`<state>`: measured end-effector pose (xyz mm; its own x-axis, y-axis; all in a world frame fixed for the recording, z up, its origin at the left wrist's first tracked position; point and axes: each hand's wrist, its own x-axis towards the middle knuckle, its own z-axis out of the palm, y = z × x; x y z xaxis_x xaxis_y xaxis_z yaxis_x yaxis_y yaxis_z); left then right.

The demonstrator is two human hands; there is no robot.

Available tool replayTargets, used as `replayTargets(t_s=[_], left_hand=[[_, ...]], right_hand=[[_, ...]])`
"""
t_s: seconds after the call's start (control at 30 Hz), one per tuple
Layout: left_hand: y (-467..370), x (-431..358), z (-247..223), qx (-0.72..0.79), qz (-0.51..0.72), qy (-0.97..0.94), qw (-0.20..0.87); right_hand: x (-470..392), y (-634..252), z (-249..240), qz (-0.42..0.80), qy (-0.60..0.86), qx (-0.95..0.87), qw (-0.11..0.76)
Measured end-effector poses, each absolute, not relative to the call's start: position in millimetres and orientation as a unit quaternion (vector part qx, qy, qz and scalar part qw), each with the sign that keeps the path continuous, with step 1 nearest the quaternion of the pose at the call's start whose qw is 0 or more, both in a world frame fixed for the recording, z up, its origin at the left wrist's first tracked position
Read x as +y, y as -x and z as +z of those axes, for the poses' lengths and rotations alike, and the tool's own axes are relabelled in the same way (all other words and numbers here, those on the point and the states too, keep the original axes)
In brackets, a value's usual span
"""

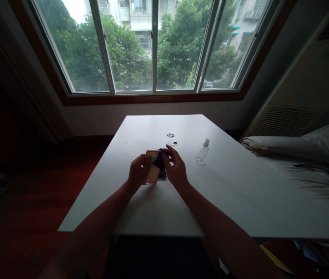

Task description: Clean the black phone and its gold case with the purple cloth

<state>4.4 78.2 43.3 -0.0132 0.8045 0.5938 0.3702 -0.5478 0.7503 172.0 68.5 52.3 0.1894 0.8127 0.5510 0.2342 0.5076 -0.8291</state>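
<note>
My left hand (137, 170) is closed on a tan phone case (152, 174), held tilted above the white table (211, 193). Round camera openings show near the top of the case. My right hand (176, 164) pinches a dark purple cloth (160, 159) against the upper right part of the case. Below the cloth, a dark flat object (162, 173) shows between my hands, partly hidden; it looks like a phone.
A clear spray bottle (202, 153) lies or stands right of my hands; which one is unclear. Two round stickers or discs (170, 135) (173, 143) lie beyond them. Grey bedding (307, 155) borders the table's right side, and a window (153, 93) is behind it.
</note>
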Motion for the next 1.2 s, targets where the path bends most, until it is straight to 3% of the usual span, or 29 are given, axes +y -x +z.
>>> replayTargets(t_s=[0.63, 1.2], left_hand=[[1.8, 79.6, 47.0, 0.444, 0.585, -0.66, 0.159], [10.9, 80.6, 48.1, 0.345, 0.506, -0.784, 0.096]], right_hand=[[68.6, -168.4, 47.4, 0.266, 0.468, -0.637, 0.552], [57.8, -171.1, 56.9, 0.133, 0.483, -0.632, 0.591]])
